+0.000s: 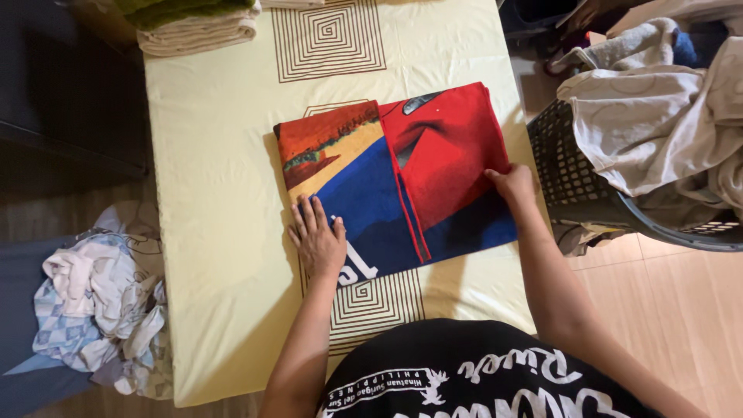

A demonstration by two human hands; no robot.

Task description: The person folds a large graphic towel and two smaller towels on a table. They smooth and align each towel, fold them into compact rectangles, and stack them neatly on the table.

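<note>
Nearest the camera, at the bottom centre of the frame, is the person's black shirt with white print, from which both bare forearms extend upward over the bench. Left hand lies flat, palm down and fingers spread, on the lower left edge of a folded towel; it presses the cloth and grips nothing. Right hand rests on the towel's right edge at mid-height, fingers pointing left and bent over the cloth; whether the fingers pinch the edge or merely press on it cannot be told. Towel is folded into a rough rectangle, slightly tilted, at the centre of the frame, its left part orange, yellow and blue, its right part red above blue, with a fold line running down the middle. Bench is covered by a pale yellow sheet bearing brown square-spiral patterns, one at upper centre and another partly under the towel and below it. Folded cloths, beige with a green one on top, sit stacked at the upper left corner of the bench. Dark laundry basket stands just beside the bench at right, heaped with pale grey and beige cloths. Crumpled white and blue checked laundry lies on the floor at lower left.
</note>
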